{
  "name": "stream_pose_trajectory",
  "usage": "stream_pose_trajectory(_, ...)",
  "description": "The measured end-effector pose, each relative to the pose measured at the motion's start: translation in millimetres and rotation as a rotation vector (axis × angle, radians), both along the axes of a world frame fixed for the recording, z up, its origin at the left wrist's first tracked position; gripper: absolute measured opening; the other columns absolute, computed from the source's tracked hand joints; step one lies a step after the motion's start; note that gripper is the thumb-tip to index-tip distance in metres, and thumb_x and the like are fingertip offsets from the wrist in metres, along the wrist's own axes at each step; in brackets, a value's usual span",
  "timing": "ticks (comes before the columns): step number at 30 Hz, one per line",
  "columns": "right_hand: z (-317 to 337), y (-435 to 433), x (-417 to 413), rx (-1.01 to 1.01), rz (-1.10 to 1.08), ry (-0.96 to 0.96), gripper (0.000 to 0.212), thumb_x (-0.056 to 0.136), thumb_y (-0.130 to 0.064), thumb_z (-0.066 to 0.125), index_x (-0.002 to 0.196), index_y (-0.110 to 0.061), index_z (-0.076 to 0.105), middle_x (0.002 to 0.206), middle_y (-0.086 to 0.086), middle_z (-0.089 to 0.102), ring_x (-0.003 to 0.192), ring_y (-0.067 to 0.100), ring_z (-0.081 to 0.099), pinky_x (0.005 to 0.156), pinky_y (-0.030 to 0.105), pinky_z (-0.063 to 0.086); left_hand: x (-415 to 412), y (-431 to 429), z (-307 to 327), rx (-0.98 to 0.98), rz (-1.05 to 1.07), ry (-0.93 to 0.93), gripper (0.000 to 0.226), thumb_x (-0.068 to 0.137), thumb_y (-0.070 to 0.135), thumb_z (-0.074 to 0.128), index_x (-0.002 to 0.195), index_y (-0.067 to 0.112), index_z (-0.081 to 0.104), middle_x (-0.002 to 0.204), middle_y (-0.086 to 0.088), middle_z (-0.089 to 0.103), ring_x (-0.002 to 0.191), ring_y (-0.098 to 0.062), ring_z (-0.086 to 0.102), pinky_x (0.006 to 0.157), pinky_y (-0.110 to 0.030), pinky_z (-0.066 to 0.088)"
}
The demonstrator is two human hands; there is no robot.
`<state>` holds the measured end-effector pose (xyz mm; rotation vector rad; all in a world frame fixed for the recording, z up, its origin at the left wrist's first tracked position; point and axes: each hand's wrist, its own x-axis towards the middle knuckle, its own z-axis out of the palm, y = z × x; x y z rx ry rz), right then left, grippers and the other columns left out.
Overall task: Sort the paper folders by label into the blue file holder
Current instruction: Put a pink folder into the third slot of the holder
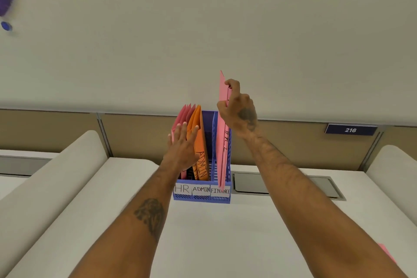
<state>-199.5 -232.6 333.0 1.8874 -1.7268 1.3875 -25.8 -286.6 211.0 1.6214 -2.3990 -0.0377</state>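
A blue file holder [202, 197] stands on the white desk, its three slots labelled HR, ADMIN and FINANCE. Pink folders [184, 114] fill the HR slot and orange folders [199, 142] marked ADMIN fill the middle one. My right hand [239, 108] pinches the top of a pink folder [222, 142] that stands upright, its lower part down in the FINANCE slot. My left hand [182, 144] rests flat with fingers spread against the pink and orange folders on the left side.
A beige partition wall with a blue plate reading 216 [350, 130] runs behind the desk. A grey cable hatch [250, 184] lies right of the holder. Another pink sheet [387, 253] peeks in at the lower right edge.
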Motion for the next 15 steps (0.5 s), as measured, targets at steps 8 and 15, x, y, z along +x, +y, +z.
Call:
stream_pose_trajectory(8,-31.2,-39.2,20.7,-0.058,-0.018,0.041,0.045,0.09,-0.013,0.058,0.132,-0.001,0.045,0.091,0.021,0.069,0.066,0.033,0.067,0.068,0.042,0.06,16.0,-22.5,-21.6,-0.092,-0.043,-0.026,0.103,0.086,0.046,0.064,0.154,0.035,-0.014,0.163,-0.006,-0.022,0.148,-0.029,-0.026,0.118,-0.058,-0.006)
stream_pose_trajectory(15,-67.0,-57.8,36.7,-0.1,-0.025,0.021,0.045,0.081,-0.003,0.069,0.123,0.003,0.055,0.078,0.02,0.07,0.053,0.03,0.063,0.052,0.031,0.053,30.5,-30.8,-36.3,-0.168,-0.041,-0.016,0.097,0.09,0.053,0.057,0.152,0.036,-0.016,0.163,-0.003,-0.022,0.149,-0.028,-0.025,0.118,-0.056,-0.006)
